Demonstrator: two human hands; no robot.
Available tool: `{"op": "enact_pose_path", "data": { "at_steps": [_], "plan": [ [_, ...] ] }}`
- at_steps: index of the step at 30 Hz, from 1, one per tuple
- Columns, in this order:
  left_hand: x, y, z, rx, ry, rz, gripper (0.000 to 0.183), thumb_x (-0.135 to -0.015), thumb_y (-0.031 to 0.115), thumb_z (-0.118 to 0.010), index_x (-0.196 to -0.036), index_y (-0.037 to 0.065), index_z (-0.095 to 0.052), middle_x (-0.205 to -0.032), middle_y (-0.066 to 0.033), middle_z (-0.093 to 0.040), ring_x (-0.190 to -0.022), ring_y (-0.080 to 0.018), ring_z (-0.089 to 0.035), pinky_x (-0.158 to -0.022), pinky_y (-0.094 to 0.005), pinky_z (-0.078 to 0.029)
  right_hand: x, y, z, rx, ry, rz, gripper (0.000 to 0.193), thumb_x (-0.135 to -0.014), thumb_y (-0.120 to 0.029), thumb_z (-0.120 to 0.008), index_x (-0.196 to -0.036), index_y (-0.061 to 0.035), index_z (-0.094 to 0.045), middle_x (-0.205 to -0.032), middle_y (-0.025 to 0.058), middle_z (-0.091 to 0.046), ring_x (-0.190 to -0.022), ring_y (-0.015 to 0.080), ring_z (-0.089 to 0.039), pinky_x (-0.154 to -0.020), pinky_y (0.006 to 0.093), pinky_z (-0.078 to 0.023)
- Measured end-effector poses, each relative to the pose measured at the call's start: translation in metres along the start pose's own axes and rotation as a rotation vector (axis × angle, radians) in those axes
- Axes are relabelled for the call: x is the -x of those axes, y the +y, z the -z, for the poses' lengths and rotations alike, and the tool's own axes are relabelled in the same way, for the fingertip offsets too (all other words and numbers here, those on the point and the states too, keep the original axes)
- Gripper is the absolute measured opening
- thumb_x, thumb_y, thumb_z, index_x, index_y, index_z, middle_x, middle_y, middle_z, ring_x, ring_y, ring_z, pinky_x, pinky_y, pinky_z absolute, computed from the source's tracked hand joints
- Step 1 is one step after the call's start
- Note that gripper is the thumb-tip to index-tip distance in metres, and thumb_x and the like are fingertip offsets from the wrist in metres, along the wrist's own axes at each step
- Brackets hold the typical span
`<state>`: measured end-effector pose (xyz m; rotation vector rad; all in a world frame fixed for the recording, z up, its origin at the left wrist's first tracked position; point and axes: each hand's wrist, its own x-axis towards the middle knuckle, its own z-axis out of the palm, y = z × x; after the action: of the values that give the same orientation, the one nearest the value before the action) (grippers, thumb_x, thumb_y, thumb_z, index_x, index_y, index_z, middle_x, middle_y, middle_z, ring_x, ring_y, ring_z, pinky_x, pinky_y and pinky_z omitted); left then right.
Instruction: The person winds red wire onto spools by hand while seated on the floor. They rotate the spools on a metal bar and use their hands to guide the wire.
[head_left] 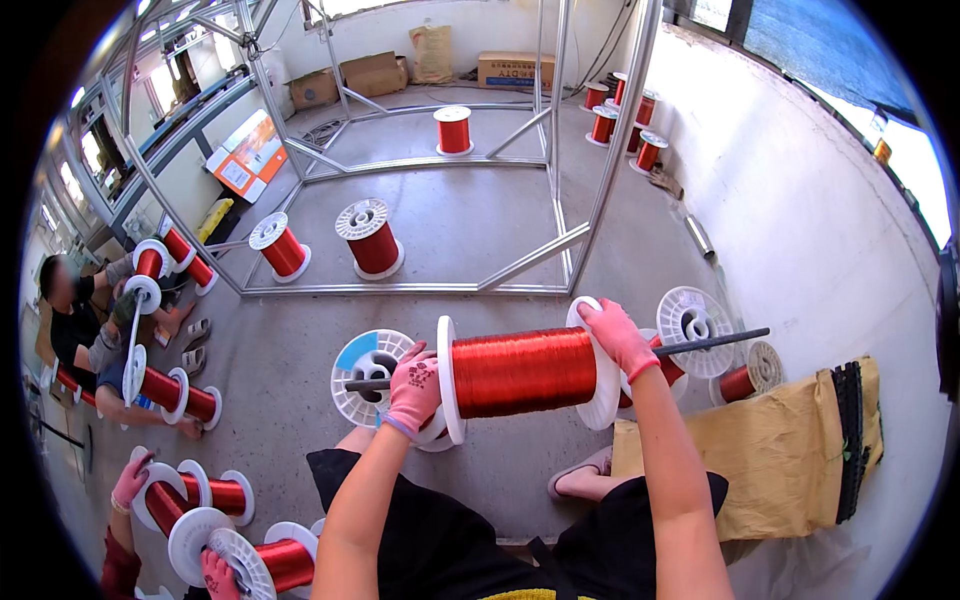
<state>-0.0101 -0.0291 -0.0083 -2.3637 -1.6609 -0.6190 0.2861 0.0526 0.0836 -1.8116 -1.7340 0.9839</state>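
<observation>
A large spool of red wire (pixel 522 372) with white end flanges lies level in front of me, a dark rod (pixel 715 341) running through its core and sticking out at both ends. My left hand (pixel 413 388), in a pink glove, is closed around the rod just beside the left flange. In a matching glove, my right hand (pixel 614 335) grips the rim of the right flange. Below the rod's left end stands a spool with a blue patch on its flange (pixel 362 352). Another white-flanged spool (pixel 693 318) is near the rod's right end, partly hidden.
A metal frame (pixel 400 289) stands ahead, with several red spools (pixel 370 240) inside. Cardboard on a low stack (pixel 740 460) lies at my right, near a small spool (pixel 748 375). Two co-workers (pixel 85 320) handle spools at left; one wears pink gloves (pixel 130 480). More spools (pixel 650 150) line the right wall.
</observation>
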Motion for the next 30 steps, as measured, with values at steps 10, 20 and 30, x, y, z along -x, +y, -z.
{"op": "enact_pose_path", "data": {
  "at_steps": [10,20,30],
  "plan": [
    [0.010,-0.001,-0.020,-0.056,0.058,0.158,0.014,-0.072,0.007,-0.048,-0.070,0.013,-0.061,-0.086,-0.0053,-0.064,-0.092,-0.0160,-0.058,-0.097,-0.0304,-0.039,-0.012,0.028,-0.003,-0.040,0.032,0.114,0.047,-0.084,-0.037,-0.050,-0.109,0.0027,-0.055,-0.112,0.0213,-0.055,-0.106,0.0317,-0.050,-0.090,0.0377,-0.037],
    [0.008,-0.007,-0.035,-0.066,-0.109,0.047,0.011,-0.066,0.020,-0.058,-0.067,0.015,-0.068,-0.076,-0.0035,-0.064,-0.083,-0.0169,-0.060,-0.101,-0.0305,-0.032,-0.046,0.055,-0.006,-0.323,-0.091,0.118,0.040,-0.087,-0.027,-0.047,-0.110,0.0055,-0.052,-0.105,0.0154,-0.057,-0.095,0.0246,-0.054,-0.083,0.0353,-0.041],
    [0.007,-0.004,-0.034,-0.191,-0.098,0.070,0.012,-0.062,0.027,-0.061,-0.063,0.016,-0.066,-0.072,-0.0021,-0.064,-0.080,-0.0169,-0.060,-0.101,-0.0312,-0.030,-0.023,0.027,0.003,-0.312,-0.176,-0.015,0.052,-0.085,-0.033,-0.054,-0.114,0.0093,-0.049,-0.105,0.0190,-0.056,-0.086,0.0236,-0.055,-0.075,0.0348,-0.047]
  ]
}}
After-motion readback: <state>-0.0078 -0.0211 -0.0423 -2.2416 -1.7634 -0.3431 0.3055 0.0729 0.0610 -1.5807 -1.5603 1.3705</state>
